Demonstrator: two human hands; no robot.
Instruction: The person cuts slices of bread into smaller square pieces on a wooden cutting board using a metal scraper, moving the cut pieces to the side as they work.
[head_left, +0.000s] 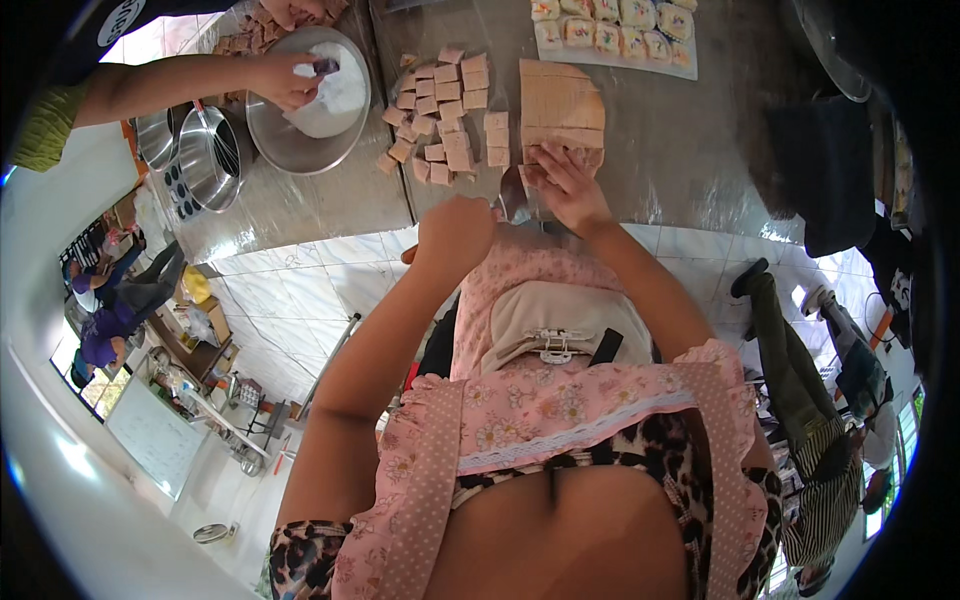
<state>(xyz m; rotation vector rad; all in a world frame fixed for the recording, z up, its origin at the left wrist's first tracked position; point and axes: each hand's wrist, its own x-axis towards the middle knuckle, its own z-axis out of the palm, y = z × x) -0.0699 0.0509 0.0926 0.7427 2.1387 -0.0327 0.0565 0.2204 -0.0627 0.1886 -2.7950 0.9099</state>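
Note:
My left hand (454, 236) grips a knife; its wooden handle end (409, 255) pokes out behind the fist. The broad metal blade (514, 196) stands at the near left corner of a tan, soft-looking food slab (561, 101). Cut lines cross the slab. My right hand (566, 184) holds the slab's near end, fingers laid over it close to the blade. Left of the slab is a short row of cut blocks (497, 139). Farther left lie many loose pinkish-tan cubes (448, 90).
A co-worker's hand (289, 81) holds a small dark piece over a metal bowl (311, 157) of white powder. Beside it, a whisk (217, 139) rests in a steel bowl (208, 191). Decorated cakes (607, 36) fill a white tray at the back. Other people stand behind, on both sides.

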